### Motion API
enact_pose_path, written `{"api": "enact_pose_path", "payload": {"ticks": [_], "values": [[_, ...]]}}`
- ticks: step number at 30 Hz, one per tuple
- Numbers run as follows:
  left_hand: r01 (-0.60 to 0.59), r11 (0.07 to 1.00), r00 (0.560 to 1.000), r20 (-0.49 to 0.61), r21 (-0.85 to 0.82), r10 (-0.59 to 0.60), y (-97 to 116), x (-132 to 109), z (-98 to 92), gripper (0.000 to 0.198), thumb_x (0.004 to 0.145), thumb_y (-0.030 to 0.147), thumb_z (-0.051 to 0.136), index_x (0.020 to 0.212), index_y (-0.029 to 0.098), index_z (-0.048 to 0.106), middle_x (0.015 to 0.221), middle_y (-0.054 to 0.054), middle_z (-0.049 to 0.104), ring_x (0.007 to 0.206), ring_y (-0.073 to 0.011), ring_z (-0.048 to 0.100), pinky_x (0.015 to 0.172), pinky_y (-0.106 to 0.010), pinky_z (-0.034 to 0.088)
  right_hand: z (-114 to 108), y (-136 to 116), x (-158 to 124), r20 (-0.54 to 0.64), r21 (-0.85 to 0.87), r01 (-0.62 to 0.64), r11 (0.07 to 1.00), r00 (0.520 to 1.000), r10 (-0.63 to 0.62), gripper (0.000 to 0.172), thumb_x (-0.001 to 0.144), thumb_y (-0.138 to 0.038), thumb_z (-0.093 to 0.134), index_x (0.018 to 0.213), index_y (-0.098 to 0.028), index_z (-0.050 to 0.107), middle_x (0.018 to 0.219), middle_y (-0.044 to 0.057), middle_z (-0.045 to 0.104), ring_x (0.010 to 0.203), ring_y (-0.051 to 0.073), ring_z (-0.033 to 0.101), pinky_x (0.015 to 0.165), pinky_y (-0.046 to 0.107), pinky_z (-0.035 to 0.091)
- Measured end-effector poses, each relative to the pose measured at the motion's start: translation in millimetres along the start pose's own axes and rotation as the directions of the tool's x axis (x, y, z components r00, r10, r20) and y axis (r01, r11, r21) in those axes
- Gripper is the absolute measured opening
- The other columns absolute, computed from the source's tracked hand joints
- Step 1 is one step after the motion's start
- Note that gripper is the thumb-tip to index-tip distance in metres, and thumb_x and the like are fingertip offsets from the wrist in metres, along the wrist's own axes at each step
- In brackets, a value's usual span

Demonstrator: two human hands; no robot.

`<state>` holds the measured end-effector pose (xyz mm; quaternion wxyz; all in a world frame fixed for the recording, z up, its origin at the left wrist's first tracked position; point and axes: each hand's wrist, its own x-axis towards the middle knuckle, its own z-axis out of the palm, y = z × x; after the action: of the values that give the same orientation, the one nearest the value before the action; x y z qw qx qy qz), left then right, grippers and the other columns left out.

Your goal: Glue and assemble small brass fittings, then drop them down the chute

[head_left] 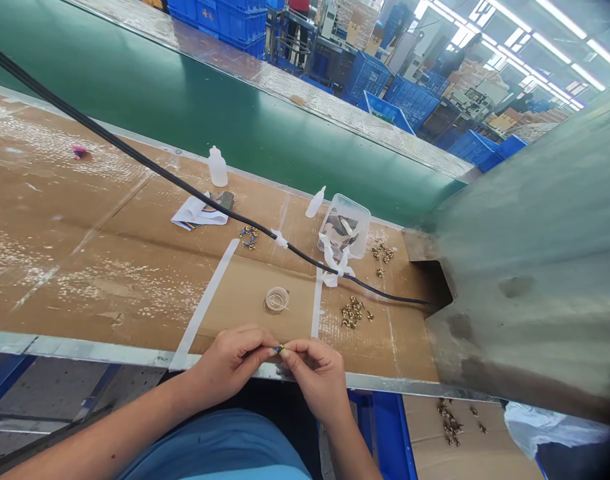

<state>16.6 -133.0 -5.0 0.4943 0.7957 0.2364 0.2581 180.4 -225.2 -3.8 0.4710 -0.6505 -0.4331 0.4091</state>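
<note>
My left hand [229,363] and my right hand [315,380] meet just over the front metal edge of the bench. Between their fingertips they pinch a tiny brass fitting with a blue part [279,349]. Straight ahead of my hands stands a small clear round cup [277,299] holding something thin. A loose pile of brass fittings [353,312] lies to the right of it, and a smaller pile [382,252] lies farther back. Blue-and-brass pieces [248,237] lie farther back on the left.
A black cable [199,200] crosses the cardboard-covered bench [95,267] into a grey metal hood [529,267]. Behind it stand a clear plastic tub [345,227], white dropper bottles [217,167], and papers [199,212]. A green conveyor belt [185,113] runs beyond, with blue crates [409,100] past it.
</note>
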Motion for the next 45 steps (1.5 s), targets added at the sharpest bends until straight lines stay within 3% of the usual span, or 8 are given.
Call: {"api": "enact_pose_path", "payload": {"ticks": [23,33,45], "values": [[-0.008,1.0,1.0,0.013,-0.013,0.008,0.1,-0.3,-0.8,0.017,0.091,0.012,0.048,0.092,0.018,0.063,0.082,0.0,0.066,0.077,-0.0115,0.06,0.071,-0.02,0.044,-1.1,-2.0,0.5,-0.006,0.027,-0.022,0.999,1.0,0.022,0.017,0.082,-0.031,0.066,0.079,-0.016,0.073,0.07,0.004,0.066,0.062,0.015,0.06,0.057,0.024,0.049],[-0.024,1.0,0.998,-0.057,0.016,0.025,-2.4,0.2,0.1,0.015,0.09,0.013,0.052,0.094,0.02,0.065,0.082,0.0,0.068,0.076,-0.0118,0.063,0.07,-0.02,0.046,-0.5,-1.4,0.4,0.018,0.141,-0.061,0.988,0.998,0.059,0.019,0.08,-0.034,0.068,0.081,-0.015,0.072,0.071,0.004,0.066,0.06,0.014,0.062,0.057,0.024,0.051],[-0.015,1.0,1.0,-0.007,-0.006,0.015,1.4,0.2,-1.8,0.016,0.091,0.017,0.052,0.098,0.02,0.066,0.086,-0.001,0.07,0.079,-0.0127,0.064,0.071,-0.021,0.048,0.1,-6.3,0.9,0.045,0.259,-0.169,0.951,0.986,0.162,0.027,0.08,-0.04,0.069,0.081,-0.013,0.068,0.065,0.002,0.066,0.058,0.011,0.061,0.055,0.02,0.048]]}}
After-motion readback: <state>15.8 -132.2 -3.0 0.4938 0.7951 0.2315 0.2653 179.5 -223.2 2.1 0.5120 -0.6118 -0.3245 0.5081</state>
